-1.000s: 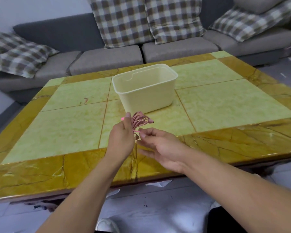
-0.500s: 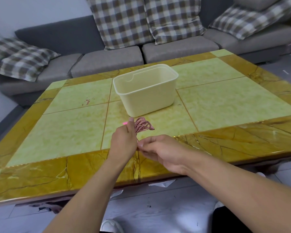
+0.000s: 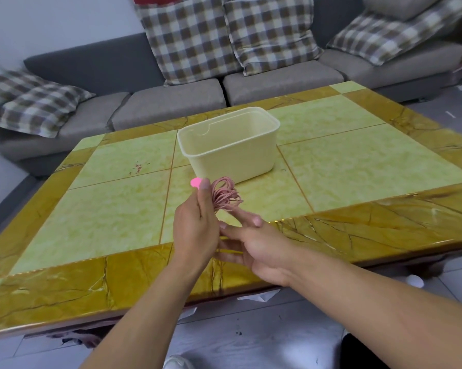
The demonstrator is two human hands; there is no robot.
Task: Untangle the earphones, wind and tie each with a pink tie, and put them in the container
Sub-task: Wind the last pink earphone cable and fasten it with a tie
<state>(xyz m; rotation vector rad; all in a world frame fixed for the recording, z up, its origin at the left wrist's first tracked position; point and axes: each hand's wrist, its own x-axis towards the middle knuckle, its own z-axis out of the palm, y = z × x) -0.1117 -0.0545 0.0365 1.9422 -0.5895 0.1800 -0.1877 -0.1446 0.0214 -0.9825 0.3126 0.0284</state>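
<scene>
Two bare hands meet above the near edge of a square table (image 3: 357,166) tiled in pale green stone with a veined golden-brown border. The left hand (image 3: 195,230) stands upright with its back to the camera and pinches a wound bundle of thin dusty-pink earphone cord (image 3: 224,194) between thumb and fingers; the loops fan out to the right of its thumb. A small bright pink tie (image 3: 196,182) pokes out just past the tip of that thumb, at the top of the grip. The right hand (image 3: 253,245) lies just beside and below the left, palm turned up, fingers mostly straight and spread, their tips hidden behind the left hand, so whether they touch the cord cannot be told. One right finger points up toward the lower end of the bundle. The bundle hangs in the air just in front of a cream rectangular plastic container (image 3: 232,153), which sits upright near the middle of the table. Behind the table runs a grey fabric sofa (image 3: 171,102) with brown-and-white checked cushions (image 3: 189,41)
</scene>
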